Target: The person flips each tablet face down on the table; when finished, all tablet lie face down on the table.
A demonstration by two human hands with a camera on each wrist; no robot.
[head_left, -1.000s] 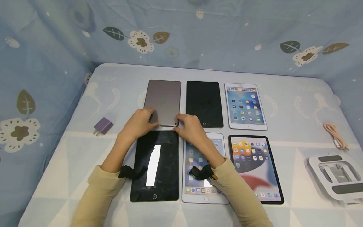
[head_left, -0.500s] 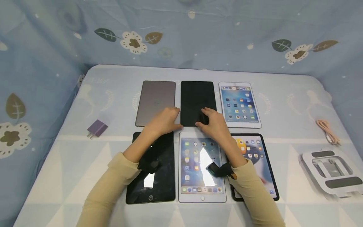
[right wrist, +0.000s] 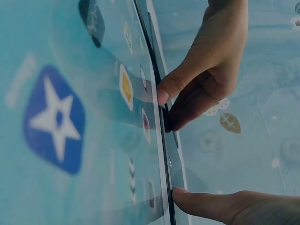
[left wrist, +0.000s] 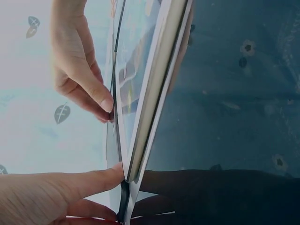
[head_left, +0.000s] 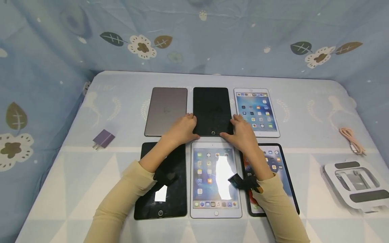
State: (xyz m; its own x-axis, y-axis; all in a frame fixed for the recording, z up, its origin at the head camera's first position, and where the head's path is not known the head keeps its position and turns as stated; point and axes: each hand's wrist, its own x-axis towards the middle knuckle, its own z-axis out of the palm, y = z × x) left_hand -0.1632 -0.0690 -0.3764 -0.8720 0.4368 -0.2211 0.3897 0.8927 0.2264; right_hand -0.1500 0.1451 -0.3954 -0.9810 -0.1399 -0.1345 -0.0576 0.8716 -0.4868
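A black tablet (head_left: pixel 212 109) with a round home button lies in the middle of the back row. My left hand (head_left: pixel 180 130) holds its left edge near the lower corner, thumb close to the bottom edge. At the lower right corner my right hand (head_left: pixel 243 135) grips the opposite edge, thumb and fingers bent around the corner. To the left lies a grey tablet (head_left: pixel 165 108), back side up; to the right, a white tablet (head_left: pixel 253 104) with a lit-looking home screen. Both wrist views show fingertips right at a thin dark tablet edge.
The front row has a large black tablet (head_left: pixel 173 206), a white tablet (head_left: pixel 200 199) and a black-rimmed tablet (head_left: pixel 285 172), partly under my forearms. A purple charger plug (head_left: pixel 104 138) lies left; a coiled orange cable (head_left: pixel 351 139) and a white-grey stand (head_left: pixel 355 184) lie right.
Both hands have left the grey tablet's lower corners and moved right to the black tablet. In the last half second the right hand shifted from over its face to its right edge.
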